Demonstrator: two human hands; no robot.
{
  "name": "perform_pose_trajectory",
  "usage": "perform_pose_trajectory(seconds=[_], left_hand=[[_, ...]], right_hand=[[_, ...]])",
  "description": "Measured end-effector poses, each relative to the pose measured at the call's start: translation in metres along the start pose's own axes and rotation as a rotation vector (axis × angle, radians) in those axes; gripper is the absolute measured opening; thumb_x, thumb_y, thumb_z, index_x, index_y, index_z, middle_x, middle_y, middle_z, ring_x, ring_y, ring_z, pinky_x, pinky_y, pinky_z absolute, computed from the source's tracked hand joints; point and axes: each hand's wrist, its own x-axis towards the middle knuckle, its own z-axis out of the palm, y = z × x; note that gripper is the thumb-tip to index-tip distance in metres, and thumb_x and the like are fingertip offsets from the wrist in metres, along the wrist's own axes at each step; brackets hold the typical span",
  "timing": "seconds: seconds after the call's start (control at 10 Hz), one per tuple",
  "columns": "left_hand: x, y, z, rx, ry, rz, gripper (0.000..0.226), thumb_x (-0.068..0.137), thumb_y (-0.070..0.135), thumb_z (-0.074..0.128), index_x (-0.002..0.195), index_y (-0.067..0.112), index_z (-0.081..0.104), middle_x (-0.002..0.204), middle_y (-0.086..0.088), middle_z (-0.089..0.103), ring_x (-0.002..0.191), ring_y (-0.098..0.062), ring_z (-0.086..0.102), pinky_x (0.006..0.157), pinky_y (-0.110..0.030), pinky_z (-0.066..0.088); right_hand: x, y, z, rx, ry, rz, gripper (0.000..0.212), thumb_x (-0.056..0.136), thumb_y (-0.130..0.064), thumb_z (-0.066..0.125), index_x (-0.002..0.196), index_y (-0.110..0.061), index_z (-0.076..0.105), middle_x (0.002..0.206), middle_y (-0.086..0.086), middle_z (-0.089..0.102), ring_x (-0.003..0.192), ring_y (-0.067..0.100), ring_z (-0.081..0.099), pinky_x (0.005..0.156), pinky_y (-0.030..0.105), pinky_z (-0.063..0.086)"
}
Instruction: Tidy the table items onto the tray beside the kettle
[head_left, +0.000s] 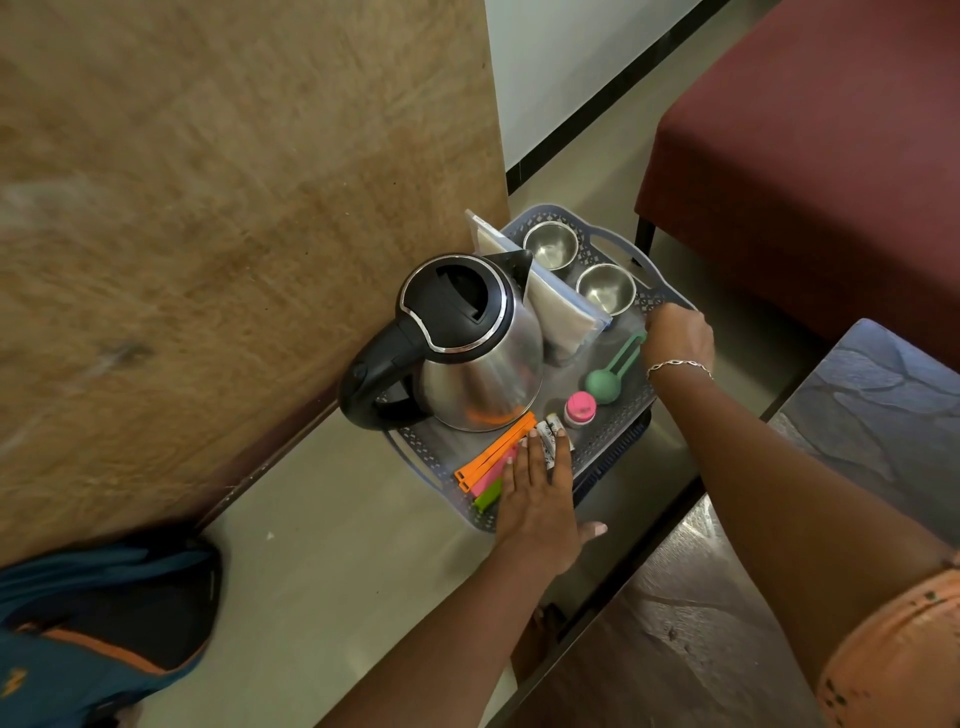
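A grey perforated tray (423, 457) carries a steel kettle (467, 343) with a black lid and handle. Beside the kettle stand two steel cups (550, 244) (605, 287) and flat zip bags (561, 317). A green long-handled scoop (605, 384), a pink-capped pot (580, 409), small white tubes (548, 431) and orange, pink and green clips (488, 460) lie on the tray. My left hand (540, 499) rests flat, fingers spread, over the clips and tubes at the near rim. My right hand (680, 338) is curled at the right rim, touching the scoop's handle end; its fingertips are hidden.
A wooden panel (208, 208) rises directly behind the kettle. A blue and black backpack (104, 623) lies at lower left. A maroon seat (805, 156) stands beyond the tray, and a dark stone-patterned surface (883, 405) lies to the right.
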Motion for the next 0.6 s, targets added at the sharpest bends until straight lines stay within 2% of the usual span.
perform_pose_trajectory(seconds=[0.2,0.3,0.4,0.5,0.6], left_hand=[[0.001,-0.002,0.001,-0.007,0.003,-0.008,0.103,0.084,0.061,0.047,0.142,0.015,-0.025,0.154,-0.02,-0.016,0.143,-0.032,-0.013,0.117,-0.041,-0.004],[0.001,-0.001,0.0,-0.004,0.004,-0.028,0.104,0.083,0.059,0.051,0.143,0.014,-0.021,0.154,-0.019,-0.013,0.143,-0.031,-0.01,0.117,-0.041,-0.001],[-0.001,0.002,-0.002,-0.029,0.036,-0.031,0.102,0.083,0.059,0.05,0.144,0.013,-0.018,0.155,-0.017,-0.012,0.144,-0.03,-0.008,0.117,-0.04,0.001],[-0.017,-0.003,0.0,0.01,0.158,-0.03,0.095,0.087,0.056,0.047,0.145,0.008,-0.011,0.156,-0.013,-0.009,0.145,-0.026,-0.006,0.118,-0.038,0.005],[-0.036,0.0,0.005,0.005,0.266,0.002,0.091,0.089,0.052,0.046,0.146,0.007,-0.008,0.157,-0.011,-0.007,0.145,-0.024,-0.006,0.119,-0.036,0.005]], right_hand=[[-0.018,0.011,-0.01,0.033,0.055,-0.159,0.032,0.081,0.009,0.05,0.11,0.0,0.059,0.108,0.026,0.062,0.095,0.042,0.059,0.08,0.044,0.051],[-0.048,0.03,-0.008,-0.02,0.065,-0.324,0.046,0.082,0.006,0.05,0.126,-0.004,0.045,0.132,0.022,0.048,0.109,0.041,0.053,0.089,0.046,0.049],[-0.074,0.044,-0.004,-0.104,0.012,-0.381,0.056,0.087,-0.002,0.049,0.139,-0.006,0.029,0.148,0.02,0.027,0.132,0.039,0.031,0.106,0.045,0.033],[-0.115,0.059,0.003,-0.171,-0.035,-0.435,0.065,0.094,-0.029,0.043,0.145,-0.006,0.008,0.154,0.019,0.005,0.142,0.034,0.001,0.115,0.041,0.001],[-0.142,0.073,-0.002,-0.201,-0.052,-0.476,0.07,0.094,-0.039,0.038,0.145,-0.008,0.001,0.155,0.017,-0.002,0.142,0.032,-0.005,0.114,0.039,-0.007]])
